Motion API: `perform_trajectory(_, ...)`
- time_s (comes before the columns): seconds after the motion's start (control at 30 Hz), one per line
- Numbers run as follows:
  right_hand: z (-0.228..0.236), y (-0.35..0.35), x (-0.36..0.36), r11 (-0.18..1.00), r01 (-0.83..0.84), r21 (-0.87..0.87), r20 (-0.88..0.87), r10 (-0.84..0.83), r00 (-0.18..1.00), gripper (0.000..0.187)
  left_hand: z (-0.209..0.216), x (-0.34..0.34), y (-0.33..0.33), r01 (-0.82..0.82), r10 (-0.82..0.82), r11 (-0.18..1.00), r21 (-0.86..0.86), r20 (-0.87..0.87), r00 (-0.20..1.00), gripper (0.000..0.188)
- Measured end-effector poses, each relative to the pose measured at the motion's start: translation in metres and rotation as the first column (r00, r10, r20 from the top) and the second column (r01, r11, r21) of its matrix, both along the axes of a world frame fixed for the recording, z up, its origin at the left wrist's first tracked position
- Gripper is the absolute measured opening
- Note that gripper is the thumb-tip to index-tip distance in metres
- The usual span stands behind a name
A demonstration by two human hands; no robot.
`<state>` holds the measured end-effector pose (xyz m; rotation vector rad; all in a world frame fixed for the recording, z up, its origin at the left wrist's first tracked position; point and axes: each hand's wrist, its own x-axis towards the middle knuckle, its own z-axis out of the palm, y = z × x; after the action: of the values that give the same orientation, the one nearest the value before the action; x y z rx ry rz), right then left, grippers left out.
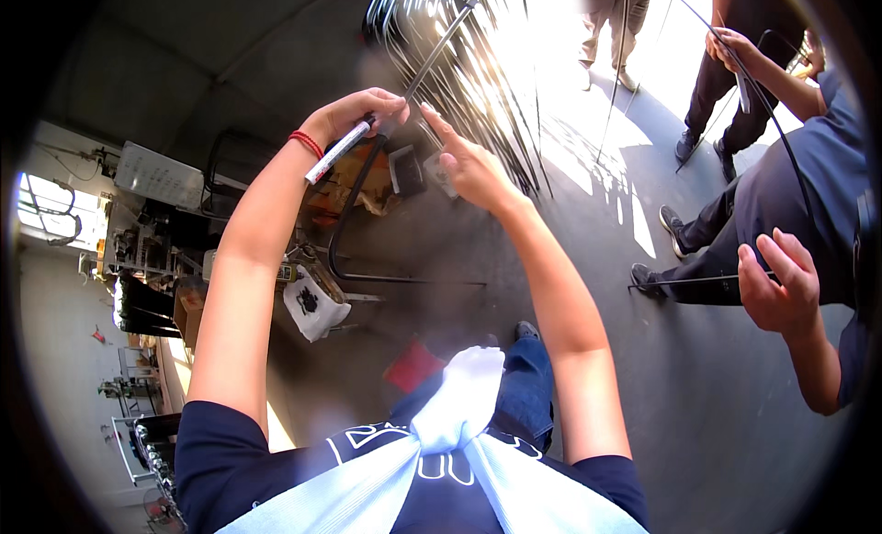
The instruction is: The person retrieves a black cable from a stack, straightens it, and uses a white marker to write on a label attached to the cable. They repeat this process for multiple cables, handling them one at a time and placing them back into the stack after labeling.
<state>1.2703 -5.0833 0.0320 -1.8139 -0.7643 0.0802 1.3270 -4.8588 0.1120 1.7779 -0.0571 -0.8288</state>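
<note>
My left hand (366, 108), a red cord on its wrist, is raised in front of me and closed. A white marker pen (336, 157) with a dark end pokes out below its fingers. Those fingers also pinch a long dark strip (360, 187), which runs upward past the hand and bends sharply lower down. My right hand (476, 169) is beside it with the index finger stretched out, its tip close to the strip. I cannot tell whether that fingertip touches it. The other right fingers are partly hidden.
A bundle of long shiny strips (464, 74) hangs beyond my hands. At the right a person in a blue shirt (822, 157) holds a thin dark strip; more people stand behind. To the left are a white bag (317, 304), a whiteboard (159, 176) and equipment. Something red (412, 364) lies on the floor.
</note>
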Motion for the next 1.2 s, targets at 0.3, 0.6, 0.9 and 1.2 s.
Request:
perform_trajectory(0.3, -0.021, 0.012, 0.124, 0.989, 0.068, 0.13, 0.021, -0.072, 0.997, 0.065, -0.005, 0.006, 0.01, 0.06, -0.06, 0.998, -0.009, 0.035, 0.998, 0.034)
perform_trajectory(0.6, 0.012, 0.023, 0.018, 0.95, -0.262, 0.171, -0.574, 0.312, 0.757, 0.037, 0.007, 0.0, -0.005, 0.091, -0.095, 0.995, 0.049, 0.071, 0.993, 0.034)
perform_trajectory(0.9, 0.024, 0.103, -0.058, 0.737, -0.092, 0.67, -0.617, 0.621, 0.484, 0.018, 0.023, -0.015, 0.019, -0.133, 0.105, 0.986, 0.105, 0.236, 0.966, 0.044)
perform_trajectory(1.2, 0.023, 0.124, -0.043, 0.784, -0.038, 0.62, -0.694, 0.57, 0.44, 0.02, -0.002, -0.194, 0.064, -0.658, 0.612, 0.745, -0.109, 0.504, 0.61, 0.036)
